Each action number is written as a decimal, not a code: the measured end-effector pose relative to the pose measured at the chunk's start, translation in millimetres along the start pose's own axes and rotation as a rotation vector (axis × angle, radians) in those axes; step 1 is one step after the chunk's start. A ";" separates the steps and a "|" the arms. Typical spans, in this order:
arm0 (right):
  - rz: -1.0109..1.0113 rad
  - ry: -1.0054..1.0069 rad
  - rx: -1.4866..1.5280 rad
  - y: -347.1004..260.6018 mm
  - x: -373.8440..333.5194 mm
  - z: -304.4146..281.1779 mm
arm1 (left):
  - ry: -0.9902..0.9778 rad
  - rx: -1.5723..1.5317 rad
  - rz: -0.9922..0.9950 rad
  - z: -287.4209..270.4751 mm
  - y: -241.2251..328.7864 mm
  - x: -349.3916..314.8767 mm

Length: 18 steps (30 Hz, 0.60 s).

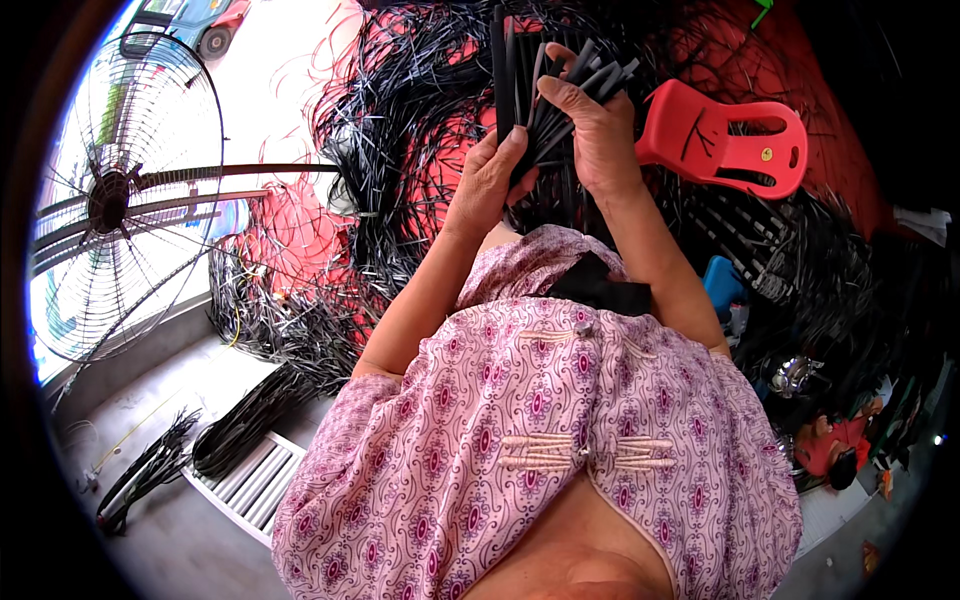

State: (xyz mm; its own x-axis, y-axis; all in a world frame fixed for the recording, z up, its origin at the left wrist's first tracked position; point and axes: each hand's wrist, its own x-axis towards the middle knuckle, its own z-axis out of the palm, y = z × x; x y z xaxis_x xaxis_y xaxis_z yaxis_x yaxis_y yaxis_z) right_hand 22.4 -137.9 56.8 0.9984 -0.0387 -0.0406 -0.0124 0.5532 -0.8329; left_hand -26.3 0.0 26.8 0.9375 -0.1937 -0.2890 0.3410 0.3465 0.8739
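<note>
A bunch of black flat strips [551, 132] fans upward in front of me, held between both hands. My left hand [488, 180] is closed around the lower left side of the strips, its thumb pressed along them. On the other side, my right hand [600, 125] grips the strips, with its thumb and forefinger near their upper ends. Part of the bunch is hidden behind my fingers. A tangled heap of loose black strips [400, 110] spreads around and beyond my hands over a red sheet [425, 185].
A red plastic chair [680, 133] lies to the right. At left stands a large wire-caged fan [110, 200]. Tied black bundles [250, 415] rest by a white slatted rack [262, 480]. A blue plastic item [722, 285] sits right of my arm. Another person [838, 440] is at lower right.
</note>
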 end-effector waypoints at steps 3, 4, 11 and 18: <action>0.015 -0.038 -0.070 -3.9 -2.7 -2.8 | -0.009 0.055 -0.003 -1.8 -1.5 -2.5; 0.025 -0.036 -0.094 -7.3 -4.1 -2.0 | -0.006 0.074 -0.004 -1.5 -1.6 -3.8; -0.001 0.133 -0.135 -9.8 -11.8 -0.7 | -0.009 0.093 -0.005 11.4 7.1 -14.2; 0.039 0.342 0.262 -1.1 -13.8 -2.6 | -0.018 0.159 0.015 16.6 10.5 -18.2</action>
State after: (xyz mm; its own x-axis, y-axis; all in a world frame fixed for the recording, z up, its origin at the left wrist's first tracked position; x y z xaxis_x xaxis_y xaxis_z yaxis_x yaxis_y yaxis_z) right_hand 8.5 -140.1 56.9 0.9214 -0.2625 -0.2866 0.0083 0.7506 -0.6607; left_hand -40.9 -8.0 47.7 0.9405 -0.2066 -0.2698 0.3105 0.1996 0.9294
